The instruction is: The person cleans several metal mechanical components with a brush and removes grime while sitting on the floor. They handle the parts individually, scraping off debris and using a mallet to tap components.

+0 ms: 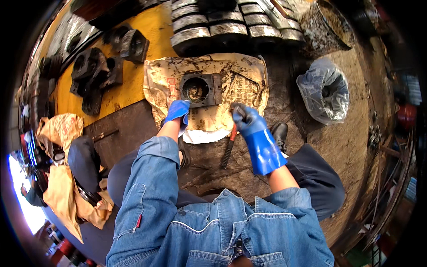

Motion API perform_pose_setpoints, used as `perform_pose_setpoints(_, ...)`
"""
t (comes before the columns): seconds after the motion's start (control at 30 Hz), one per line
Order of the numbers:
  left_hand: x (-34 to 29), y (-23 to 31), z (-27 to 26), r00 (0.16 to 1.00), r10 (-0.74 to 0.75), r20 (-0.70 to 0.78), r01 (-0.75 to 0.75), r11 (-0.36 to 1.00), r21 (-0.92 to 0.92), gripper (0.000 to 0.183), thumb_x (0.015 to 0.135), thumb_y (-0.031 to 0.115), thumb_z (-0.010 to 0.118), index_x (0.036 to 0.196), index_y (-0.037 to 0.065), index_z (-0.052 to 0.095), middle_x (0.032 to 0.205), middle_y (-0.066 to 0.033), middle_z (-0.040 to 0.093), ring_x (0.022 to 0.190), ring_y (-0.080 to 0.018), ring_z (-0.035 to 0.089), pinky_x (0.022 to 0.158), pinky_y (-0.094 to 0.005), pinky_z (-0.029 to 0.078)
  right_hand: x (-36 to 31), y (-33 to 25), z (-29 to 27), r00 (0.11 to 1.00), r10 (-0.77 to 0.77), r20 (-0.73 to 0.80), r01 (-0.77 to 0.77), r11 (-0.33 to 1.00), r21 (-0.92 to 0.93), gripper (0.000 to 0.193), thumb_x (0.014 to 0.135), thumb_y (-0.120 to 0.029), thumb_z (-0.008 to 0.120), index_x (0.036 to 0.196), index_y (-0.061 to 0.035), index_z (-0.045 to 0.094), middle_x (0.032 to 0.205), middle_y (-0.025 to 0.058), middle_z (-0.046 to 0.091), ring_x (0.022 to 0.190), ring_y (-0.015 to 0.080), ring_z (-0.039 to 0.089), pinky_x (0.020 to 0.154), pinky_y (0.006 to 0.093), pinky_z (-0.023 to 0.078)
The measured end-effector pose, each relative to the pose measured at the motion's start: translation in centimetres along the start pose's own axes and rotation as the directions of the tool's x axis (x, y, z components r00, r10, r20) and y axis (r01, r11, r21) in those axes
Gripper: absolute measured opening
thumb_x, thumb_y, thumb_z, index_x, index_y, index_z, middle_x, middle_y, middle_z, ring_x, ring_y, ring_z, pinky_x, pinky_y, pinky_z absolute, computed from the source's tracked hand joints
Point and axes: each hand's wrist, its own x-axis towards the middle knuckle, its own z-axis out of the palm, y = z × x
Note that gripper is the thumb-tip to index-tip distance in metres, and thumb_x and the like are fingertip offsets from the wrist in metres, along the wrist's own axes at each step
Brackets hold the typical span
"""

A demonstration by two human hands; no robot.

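Note:
A dark square metal block (216,89) with a large round bore lies on a stained paper sack (158,80). My left hand (179,111), in a blue glove, is at the block's near left corner, fingers bent against its edge. To the right of the block, apart from it, my right hand (247,119) wears a long blue glove with dark-stained fingertips. Its fingers are curled in, and what they hold, if anything, is hidden. Just below it lies a tool with a red and black handle (230,144). A thin dark bent rod (243,76) rests on the sack's right part.
Rows of stacked round metal parts (191,35) stand at the back. More dark metal blocks (91,66) sit on a yellow surface at left. At right are a clear plastic bag (324,91) and a dirty bucket (327,29). Another person's knee (83,160) shows at left.

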Motion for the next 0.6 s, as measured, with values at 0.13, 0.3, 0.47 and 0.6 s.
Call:
perform_pose_setpoints(0.13, -5.8, 11.3, 0.0, 1.000, 0.027, -0.017, -0.029, 0.988, -0.152, 0.026, 0.093, 0.024, 0.058, 0.087, 0.000, 0.065, 0.074, -0.0071, 0.061, 0.064, -0.0203, 0.057, 0.059, -0.0360, 0.045, -3.8, 0.6, 3.3, 0.969, 0.118, -0.217, -0.192, 0.911, -0.365, 0.029, 0.089, -0.014, 0.063, 0.117, -0.0061, 0.060, 0.100, 0.0127, 0.069, 0.088, 0.0310, 0.070, 0.068, 0.0402, 0.057)
perform_pose_setpoints(0.3, -12.6, 25.4, -8.4, 0.797, 0.593, 0.111, -0.550, 0.639, 0.538, 0.037, 0.096, 0.033, 0.060, 0.093, -0.003, 0.069, 0.080, -0.0104, 0.068, 0.070, -0.0200, 0.062, 0.065, -0.0321, 0.051, -5.5, 3.7, 6.7, 0.993, -0.095, 0.064, 0.071, 0.072, -0.995, 0.029, 0.098, -0.018, 0.045, 0.123, -0.0073, 0.054, 0.109, 0.0149, 0.066, 0.092, 0.0361, 0.069, 0.071, 0.0562, 0.054)
perform_pose_setpoints(0.47, -27.2, 35.0, -12.4, 0.929, 0.357, -0.099, -0.285, 0.860, 0.424, 0.042, 0.092, 0.040, 0.064, 0.111, 0.003, 0.071, 0.084, -0.0106, 0.071, 0.075, -0.0166, 0.064, 0.072, -0.0321, 0.053, -4.4, 3.3, 8.3, 0.999, 0.043, -0.026, -0.026, 0.001, -1.000, 0.038, 0.094, -0.014, 0.047, 0.131, -0.0055, 0.048, 0.119, 0.0196, 0.065, 0.100, 0.0394, 0.068, 0.078, 0.0573, 0.054)
perform_pose_setpoints(0.6, -31.7, 30.7, -13.2, 0.860, 0.510, 0.005, -0.447, 0.748, 0.491, 0.042, 0.091, 0.039, 0.061, 0.120, 0.010, 0.069, 0.106, -0.0132, 0.073, 0.094, -0.0238, 0.071, 0.088, -0.0330, 0.053, -2.8, 1.5, 9.4, 0.998, 0.061, -0.024, -0.027, 0.055, -0.998, 0.038, 0.098, -0.015, 0.038, 0.133, -0.0064, 0.050, 0.122, 0.0193, 0.065, 0.109, 0.0383, 0.066, 0.088, 0.0517, 0.054)
